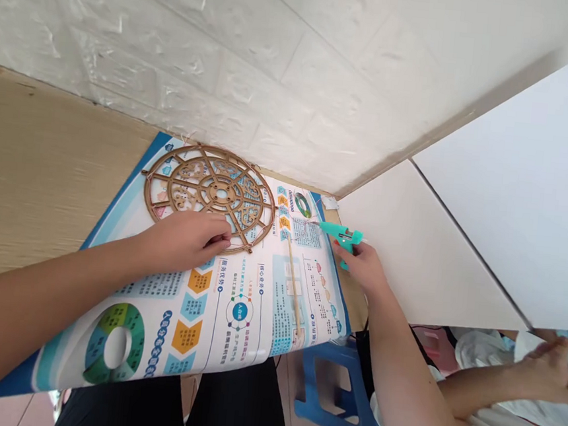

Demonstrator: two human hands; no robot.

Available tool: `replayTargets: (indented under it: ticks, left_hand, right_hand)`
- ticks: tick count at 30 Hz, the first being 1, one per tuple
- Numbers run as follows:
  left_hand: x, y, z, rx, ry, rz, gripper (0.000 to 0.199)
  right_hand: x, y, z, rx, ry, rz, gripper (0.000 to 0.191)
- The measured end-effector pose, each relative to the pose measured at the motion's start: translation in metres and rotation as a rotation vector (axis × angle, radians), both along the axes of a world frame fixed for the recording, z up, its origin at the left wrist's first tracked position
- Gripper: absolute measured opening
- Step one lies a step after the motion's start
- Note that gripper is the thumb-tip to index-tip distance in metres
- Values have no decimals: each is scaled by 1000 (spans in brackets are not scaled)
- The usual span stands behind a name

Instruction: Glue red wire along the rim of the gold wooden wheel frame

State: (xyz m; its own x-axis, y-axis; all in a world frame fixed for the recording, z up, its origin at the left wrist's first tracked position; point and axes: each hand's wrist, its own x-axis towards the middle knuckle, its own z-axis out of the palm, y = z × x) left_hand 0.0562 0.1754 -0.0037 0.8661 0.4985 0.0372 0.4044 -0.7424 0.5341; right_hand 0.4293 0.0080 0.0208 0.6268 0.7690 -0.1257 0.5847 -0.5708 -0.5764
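Observation:
A round brown openwork wheel (222,193), with spokes and scrollwork panels, lies flat on a printed poster sheet. My left hand (189,241) rests over its near edge, fingers curled in; whether they pinch anything is hidden. In my right hand (362,263) is a teal glue gun (342,234), held by its handle with the nozzle pointing left. The nozzle tip is over the sheet, to the right of the wheel and apart from it. Between the two hands, a thin pale stick (295,287) lies lengthwise on the sheet.
The printed sheet (157,301) covers part of a wooden table (43,172) against a white brick-patterned wall (179,51). White panels (460,248) stand at the right. Below them are a blue plastic stool (338,390) and another person's hand (553,369).

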Motion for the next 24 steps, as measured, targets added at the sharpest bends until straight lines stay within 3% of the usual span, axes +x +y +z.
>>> replayTargets:
  ticks: [6,10,14,15,16,17,19,24]
  left_hand:
    - [4,1,-5,-23,-38,-2,33]
    - [5,2,-5,-37,-34,1,35]
    - [4,4,-3,-57,11,-11,34]
    - [4,4,-3,-60,24,-6,33]
    - [4,5,-3,-61,34,1,33]
    - [5,5,-4,-60,40,6,32]
    - [5,5,-5,-56,45,12,31]
    - [6,5,-7,-28,5,-9,29]
  right_hand:
    - [0,-17,-3,372,8,-177,35]
    - [-26,-27,9,459,29,-139,44]
    - [-75,-30,26,248,147,119,27]
    - [-87,-27,29,184,162,256,20]
    - [-98,-23,31,103,92,531,12]
    - [-107,-18,33,49,15,720,5]
    - [-119,-5,33,-1,-124,929,5]
    - [-127,16,25,-23,-175,940,9]
